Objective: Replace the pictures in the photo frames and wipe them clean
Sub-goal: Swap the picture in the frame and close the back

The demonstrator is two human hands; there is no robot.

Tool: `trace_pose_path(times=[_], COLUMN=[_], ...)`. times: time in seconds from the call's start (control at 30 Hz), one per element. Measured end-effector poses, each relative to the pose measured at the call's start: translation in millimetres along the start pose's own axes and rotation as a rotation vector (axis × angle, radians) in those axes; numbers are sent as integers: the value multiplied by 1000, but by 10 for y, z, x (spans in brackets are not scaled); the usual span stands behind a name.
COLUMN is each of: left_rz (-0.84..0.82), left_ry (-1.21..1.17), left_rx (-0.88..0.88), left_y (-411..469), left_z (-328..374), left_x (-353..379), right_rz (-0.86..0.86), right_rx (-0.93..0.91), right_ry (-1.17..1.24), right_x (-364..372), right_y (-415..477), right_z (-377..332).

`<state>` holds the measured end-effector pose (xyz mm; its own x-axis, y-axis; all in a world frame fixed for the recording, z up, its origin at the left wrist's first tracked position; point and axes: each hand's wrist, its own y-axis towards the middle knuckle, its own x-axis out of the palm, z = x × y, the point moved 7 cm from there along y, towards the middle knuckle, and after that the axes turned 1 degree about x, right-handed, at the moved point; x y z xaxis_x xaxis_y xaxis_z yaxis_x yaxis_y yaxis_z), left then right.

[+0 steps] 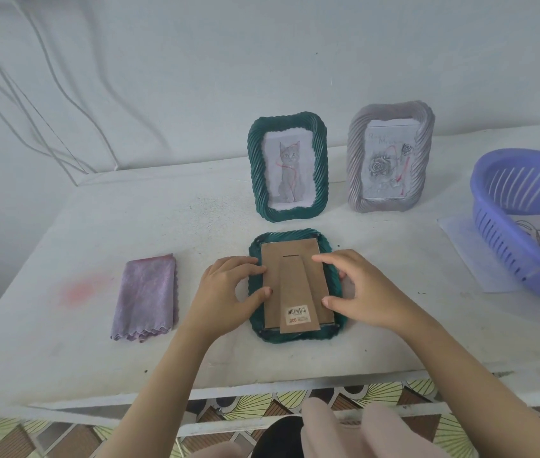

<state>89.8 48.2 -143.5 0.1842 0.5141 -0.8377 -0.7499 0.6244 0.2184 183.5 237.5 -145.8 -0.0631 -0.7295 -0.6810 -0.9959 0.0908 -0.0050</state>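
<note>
Green frame (295,337) is laid face-down at centre of the worktop (63,358), so the cardboard backing (272,259) is exposed. Left grip (229,289) and right grip (358,285) are released, nothing grasped. Fingertips are pressed on the backing's side edges, probably to seat or free it.

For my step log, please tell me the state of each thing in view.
Lying green frame: face down, cardboard back on.
Standing green frame: upright, cat picture inside.
Silver frame: upright, rose picture inside.
Cloth: folded, untouched.
Basket: upright.
Left hand: touches cardboard back.
Right hand: touches cardboard back.
</note>
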Motion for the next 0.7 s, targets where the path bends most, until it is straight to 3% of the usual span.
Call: trace_pose_path(times=[0.27,0.47,0.7], left_rz=[164,69,-21], left_ry=[-107,-69,-69], left_rx=[-126,-242,-249], left_y=[161,347,392], left_z=[-55,-93,-135], left_x=[7,50,78], right_rz=[232,282,281], right_rx=[5,51,52], right_ry=[-142,-230,-226], right_x=[-95,-76,-50], right_y=[277,415,434], right_z=[34,131,167])
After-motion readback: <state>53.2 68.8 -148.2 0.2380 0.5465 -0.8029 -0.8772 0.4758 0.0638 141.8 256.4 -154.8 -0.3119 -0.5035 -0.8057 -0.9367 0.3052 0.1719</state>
